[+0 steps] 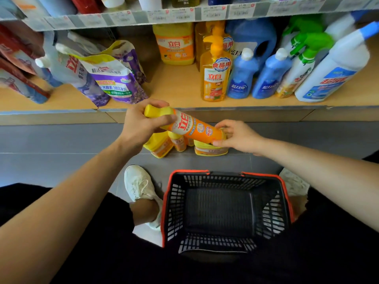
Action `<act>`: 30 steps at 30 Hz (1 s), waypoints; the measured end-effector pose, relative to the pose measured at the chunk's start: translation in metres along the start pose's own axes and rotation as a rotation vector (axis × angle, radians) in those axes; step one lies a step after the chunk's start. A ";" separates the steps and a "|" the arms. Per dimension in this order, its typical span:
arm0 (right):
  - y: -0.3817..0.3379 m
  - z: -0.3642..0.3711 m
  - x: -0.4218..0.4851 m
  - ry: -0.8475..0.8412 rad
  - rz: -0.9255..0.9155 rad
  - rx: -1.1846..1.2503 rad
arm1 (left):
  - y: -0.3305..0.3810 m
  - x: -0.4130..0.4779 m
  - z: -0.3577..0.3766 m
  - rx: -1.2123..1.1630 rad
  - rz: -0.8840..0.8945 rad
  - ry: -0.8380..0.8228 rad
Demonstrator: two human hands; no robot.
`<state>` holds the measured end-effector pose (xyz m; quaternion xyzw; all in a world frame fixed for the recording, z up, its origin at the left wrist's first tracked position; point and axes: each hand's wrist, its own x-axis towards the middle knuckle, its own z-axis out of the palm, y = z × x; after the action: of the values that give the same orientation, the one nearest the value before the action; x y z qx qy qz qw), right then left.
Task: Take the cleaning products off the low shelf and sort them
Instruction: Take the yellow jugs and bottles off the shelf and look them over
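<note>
An orange dish-soap bottle [191, 126] with a yellow cap lies tilted in the air just in front of the low shelf [178, 85]. My left hand [141, 124] grips its neck and cap end. My right hand [238, 136] holds its base with fingertips and thumb. Under the bottle, several yellow-orange bottles [162, 145] stand on the grey floor. On the shelf remain an orange pump bottle [215, 76], a yellow jug [175, 45], two small blue bottles [242, 76], a big blue jug [252, 37], white spray bottles [297, 70] and purple refill pouches [114, 78].
A black shopping basket [225, 210] with a red rim sits empty on the floor between my knees. My white shoes [139, 183] stand either side of it. A higher shelf with price tags [174, 15] overhangs the low one. Red boxes [18, 64] lean at far left.
</note>
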<state>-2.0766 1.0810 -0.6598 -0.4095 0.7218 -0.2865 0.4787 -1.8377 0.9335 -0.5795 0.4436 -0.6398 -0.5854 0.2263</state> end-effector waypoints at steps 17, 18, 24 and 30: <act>0.038 0.011 0.016 -0.094 -0.219 -0.954 | -0.086 0.023 0.026 0.951 0.158 -0.257; 0.039 0.010 0.016 -0.094 -0.219 -0.940 | -0.088 0.027 0.031 0.961 0.148 -0.267; 0.045 0.006 0.014 -0.120 -0.204 -0.851 | -0.114 0.031 0.049 0.927 0.145 -0.230; 0.040 0.006 0.014 -0.132 -0.195 -0.825 | -0.120 0.029 0.048 0.996 0.259 -0.238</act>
<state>-2.0869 1.0890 -0.7005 -0.6503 0.7018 0.0091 0.2907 -1.8550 0.9450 -0.7103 0.3450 -0.9113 -0.2241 -0.0157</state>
